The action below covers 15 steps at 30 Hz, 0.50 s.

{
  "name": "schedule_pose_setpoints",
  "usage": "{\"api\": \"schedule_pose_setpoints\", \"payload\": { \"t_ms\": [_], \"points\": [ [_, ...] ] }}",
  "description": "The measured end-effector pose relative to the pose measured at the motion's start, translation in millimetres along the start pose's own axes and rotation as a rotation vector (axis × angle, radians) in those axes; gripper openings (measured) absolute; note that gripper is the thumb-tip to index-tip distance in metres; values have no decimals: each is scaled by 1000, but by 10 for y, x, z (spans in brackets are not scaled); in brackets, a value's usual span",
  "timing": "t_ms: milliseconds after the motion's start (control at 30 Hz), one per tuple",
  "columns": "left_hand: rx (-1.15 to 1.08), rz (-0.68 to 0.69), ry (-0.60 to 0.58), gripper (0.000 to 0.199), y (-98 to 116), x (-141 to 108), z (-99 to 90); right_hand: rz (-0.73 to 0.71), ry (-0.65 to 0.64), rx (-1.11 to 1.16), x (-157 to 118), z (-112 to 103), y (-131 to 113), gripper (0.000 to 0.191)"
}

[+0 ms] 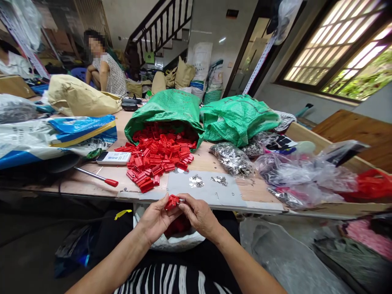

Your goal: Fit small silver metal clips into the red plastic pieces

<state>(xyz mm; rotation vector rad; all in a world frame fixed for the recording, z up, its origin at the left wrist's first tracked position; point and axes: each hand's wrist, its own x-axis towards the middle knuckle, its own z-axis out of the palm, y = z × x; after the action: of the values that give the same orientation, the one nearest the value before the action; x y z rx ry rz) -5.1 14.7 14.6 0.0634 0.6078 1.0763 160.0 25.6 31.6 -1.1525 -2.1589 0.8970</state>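
You hold a red part [172, 202] on your side of the gray sheet [214, 197], by its left end. Your left hand [154, 218] pinches it between thumb and fingers, so the part sits at those fingertips. Your right hand [198, 211] meets the part's right end with thumb and forefinger; whether they grip it, I cannot tell. Nearer you than the sheet, the white bag [180, 243] sits below both hands with more red inside. On the sheet lie two patches of metal bits [196, 181]. On the tabletop [202, 157], left of the sheet, red parts [153, 153] spill from a green bag [171, 102], which stands behind it. Farther left of the sheet lies a red-handled tool [110, 182].
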Motion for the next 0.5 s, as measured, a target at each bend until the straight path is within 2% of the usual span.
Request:
{"api": "schedule_pose_setpoints", "payload": {
  "t_ms": [167,300,367,500],
  "points": [
    [-4,-5,-17,21,-50,25,-25,-8,71,92,47,29,29,31],
    [45,20,-12,13,-73,52,-104,27,42,124,61,64,107,33],
    [174,63,-15,11,-88,67,-180,62,31,108,62,71,175,35],
    [647,244,62,19,-126,107,-388,139,73,-13,120,16,340,37]
  ]
}}
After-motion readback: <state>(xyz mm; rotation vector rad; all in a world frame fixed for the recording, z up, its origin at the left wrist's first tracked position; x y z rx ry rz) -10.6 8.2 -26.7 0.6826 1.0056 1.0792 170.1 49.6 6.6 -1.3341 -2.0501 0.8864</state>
